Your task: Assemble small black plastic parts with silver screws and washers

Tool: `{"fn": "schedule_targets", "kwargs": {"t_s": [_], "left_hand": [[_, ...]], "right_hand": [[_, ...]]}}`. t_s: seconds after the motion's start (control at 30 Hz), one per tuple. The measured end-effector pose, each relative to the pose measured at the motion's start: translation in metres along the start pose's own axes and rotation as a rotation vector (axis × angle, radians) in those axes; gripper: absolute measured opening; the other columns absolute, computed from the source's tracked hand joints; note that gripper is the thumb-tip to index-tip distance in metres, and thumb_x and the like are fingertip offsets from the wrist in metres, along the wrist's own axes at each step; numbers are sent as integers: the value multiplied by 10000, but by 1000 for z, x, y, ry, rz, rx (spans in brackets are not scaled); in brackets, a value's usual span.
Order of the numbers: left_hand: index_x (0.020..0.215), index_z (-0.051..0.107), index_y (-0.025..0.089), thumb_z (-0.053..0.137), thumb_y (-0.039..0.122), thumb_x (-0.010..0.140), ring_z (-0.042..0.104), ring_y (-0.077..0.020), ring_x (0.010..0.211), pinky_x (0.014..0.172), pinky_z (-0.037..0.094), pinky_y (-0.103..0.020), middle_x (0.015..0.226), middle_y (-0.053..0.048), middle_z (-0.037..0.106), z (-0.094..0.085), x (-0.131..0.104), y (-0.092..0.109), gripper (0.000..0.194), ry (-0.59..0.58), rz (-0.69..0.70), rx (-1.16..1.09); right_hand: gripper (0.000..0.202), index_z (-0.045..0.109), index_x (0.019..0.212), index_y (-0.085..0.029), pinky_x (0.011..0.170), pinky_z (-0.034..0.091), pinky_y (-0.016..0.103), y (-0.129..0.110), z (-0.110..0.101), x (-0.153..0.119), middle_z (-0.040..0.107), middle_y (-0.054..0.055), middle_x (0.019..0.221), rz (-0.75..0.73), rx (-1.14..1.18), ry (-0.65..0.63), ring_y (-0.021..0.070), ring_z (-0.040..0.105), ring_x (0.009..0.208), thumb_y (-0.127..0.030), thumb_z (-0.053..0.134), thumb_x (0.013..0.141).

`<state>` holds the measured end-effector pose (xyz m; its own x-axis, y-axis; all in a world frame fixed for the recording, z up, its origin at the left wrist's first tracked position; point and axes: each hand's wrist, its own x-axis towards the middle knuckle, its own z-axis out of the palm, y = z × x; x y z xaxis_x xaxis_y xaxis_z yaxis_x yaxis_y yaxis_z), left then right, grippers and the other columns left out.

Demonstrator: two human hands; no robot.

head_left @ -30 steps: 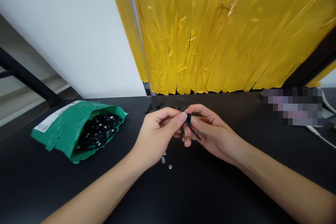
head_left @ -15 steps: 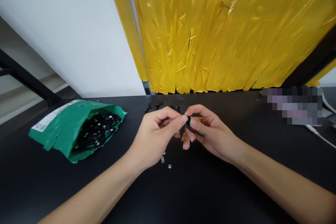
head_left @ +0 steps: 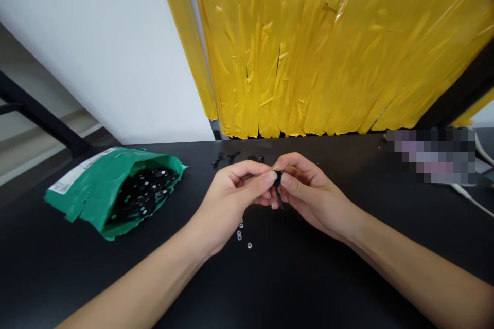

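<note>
A small black piece with a thin strap-like tail (head_left: pixel 278 196) is pinched between both hands above the table; its exact kind is hard to make out. My left hand (head_left: pixel 237 193) grips its left side between thumb and forefinger. On the other side, my right hand (head_left: pixel 304 180) is closed on it with thumb and fingertips. Below my left hand lie several small silvery rings (head_left: pixel 249 245) that look like washers. Behind the hands, a few similar thin black pieces (head_left: pixel 233 154) rest on the table, partly hidden by my fingers.
An open green plastic bag (head_left: pixel 83 185) at the left holds many black pieces with silvery rings. The black table (head_left: pixel 309 277) runs back to a yellow plastic strip curtain (head_left: pixel 309 61) and a white panel (head_left: pixel 127 51). A blurred-out item and a white cable (head_left: pixel 469 195) lie at the right.
The tail of the black piece pointed to the right before and now hangs downward. My right fingers have curled in closer around it, while both arms stay nearly in place.
</note>
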<state>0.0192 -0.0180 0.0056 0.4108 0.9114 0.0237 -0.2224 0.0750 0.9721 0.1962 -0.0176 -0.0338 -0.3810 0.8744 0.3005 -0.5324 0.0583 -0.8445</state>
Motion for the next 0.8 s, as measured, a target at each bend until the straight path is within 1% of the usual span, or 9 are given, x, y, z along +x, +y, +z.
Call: {"fn": "schedule_targets", "kwargs": {"t_s": [0.1,0.2,0.37,0.43,0.5,0.57,0.63,0.73,0.8], "left_hand": [[892,778,159,775,427,931,663,-140,753,686,545,-235,804,-37,712,0,0,0,271,14,-14,6],[883,784,158,737,455,955,651,-136,733,662,541,-229,802,-40,713,1,2,0,309,33,21,57],[857,790,154,767,364,940,635,-104,676,651,535,-196,723,-17,707,5,2,-1,227,105,100,151],[830,782,150,777,337,932,620,-93,653,636,527,-184,702,-14,703,6,1,-1,214,133,104,167],[832,779,149,790,360,922,626,-99,667,625,529,-186,724,-21,710,7,0,-1,230,158,79,150],[849,782,152,805,398,906,639,-108,703,615,535,-185,762,-25,712,7,-1,-2,253,190,36,95],[839,781,155,823,415,885,630,-103,706,605,538,-177,768,-14,692,6,-1,-3,268,218,4,29],[781,762,155,848,407,859,585,-81,647,588,542,-173,718,16,640,5,0,-5,278,234,9,-20],[765,755,157,854,394,855,580,-77,634,586,548,-175,704,25,632,5,1,-5,273,234,29,-10]], "right_hand": [[147,746,1014,-299,754,541,284,-2,1,0,687,-29,873,-11,-71,76,131,653,788,-381,824,920],[160,760,1009,-301,759,526,287,-4,0,0,681,-18,906,-9,-134,114,133,621,785,-397,834,906],[114,768,1012,-320,793,536,277,-2,-2,0,680,-29,835,-7,-118,108,125,625,784,-397,805,937],[109,770,1014,-327,792,547,263,1,-1,0,683,-34,825,-6,-118,118,116,638,785,-384,814,932],[121,770,1015,-319,760,559,259,3,1,1,698,-31,860,-36,-147,158,114,653,772,-370,827,921],[118,775,1019,-306,730,567,269,3,4,1,711,-19,909,-119,-265,217,122,669,765,-336,828,918],[153,787,1061,-299,736,577,292,0,6,0,724,1,979,-239,-485,250,137,683,780,-287,829,914],[275,786,1163,-291,766,590,322,-6,6,-2,740,29,1048,-408,-833,209,153,686,782,-258,847,897],[299,772,1197,-281,751,597,327,-9,4,-3,754,36,1040,-494,-980,178,160,688,769,-251,837,907]]}}
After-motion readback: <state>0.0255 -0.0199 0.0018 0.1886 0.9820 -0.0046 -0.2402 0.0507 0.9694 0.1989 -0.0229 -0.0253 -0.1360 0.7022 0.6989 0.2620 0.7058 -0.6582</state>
